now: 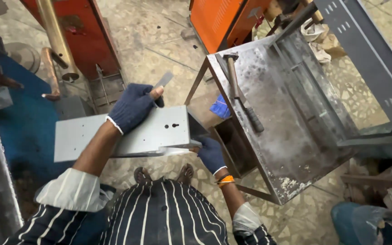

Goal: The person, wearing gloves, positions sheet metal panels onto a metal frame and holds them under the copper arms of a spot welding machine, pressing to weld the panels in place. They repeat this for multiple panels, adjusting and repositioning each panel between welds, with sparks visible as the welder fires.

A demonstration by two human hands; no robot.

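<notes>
We have only one view, from the head, looking steeply down our striped shirt (169,213) toward the stone floor (159,41). It sits close over the grey metal channel (159,131). The metal table (273,118) seems slightly farther off.

Blue gloves (134,106), grey metal channel (123,136), striped black-and-white shirt (164,215), orange machine (216,18).

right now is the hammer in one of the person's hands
No, the hammer lies on the metal table, while the left hand and right hand grip the grey sheet-metal piece.
</notes>
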